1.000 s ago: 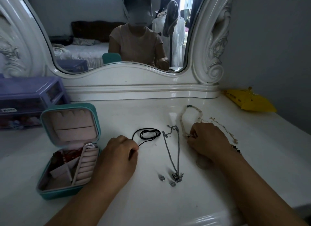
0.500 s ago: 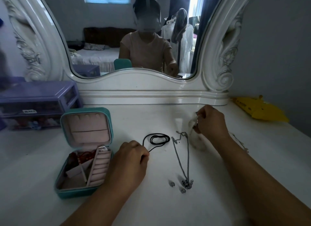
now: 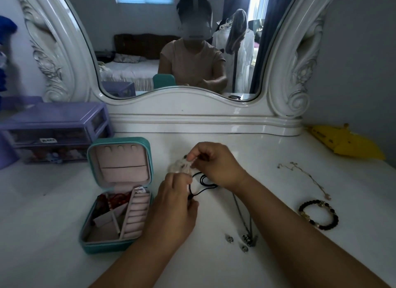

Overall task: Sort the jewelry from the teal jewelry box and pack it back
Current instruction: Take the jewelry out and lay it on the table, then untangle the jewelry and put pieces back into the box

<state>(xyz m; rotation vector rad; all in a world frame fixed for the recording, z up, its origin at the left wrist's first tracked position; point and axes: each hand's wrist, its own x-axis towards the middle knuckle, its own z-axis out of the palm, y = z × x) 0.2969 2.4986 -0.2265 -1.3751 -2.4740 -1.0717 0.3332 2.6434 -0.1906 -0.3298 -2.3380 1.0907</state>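
Observation:
The teal jewelry box [image 3: 92,248] stands open at the left, its pink lid upright and red items in its tray. My right hand [image 3: 216,165] pinches a pale beaded necklace [image 3: 181,166] bunched above the table beside the box. My left hand [image 3: 173,206] pinches the same necklace from below, and a black cord necklace [image 3: 205,183] lies under both hands. A silver chain necklace [image 3: 244,221] with its pendant lies to the right of the cord, beside two small earrings [image 3: 229,239]. A black bead bracelet [image 3: 319,215] and a thin gold chain [image 3: 308,176] lie further right.
A purple drawer unit [image 3: 55,129] stands at the back left. A yellow object [image 3: 345,142] lies at the back right by the wall. The white mirror frame [image 3: 192,112] runs along the back of the dresser top [image 3: 53,266].
My right hand has carried the pale beaded necklace from the right side over to the middle, above the black cord. My left hand has risen from the cord to take hold of the beads.

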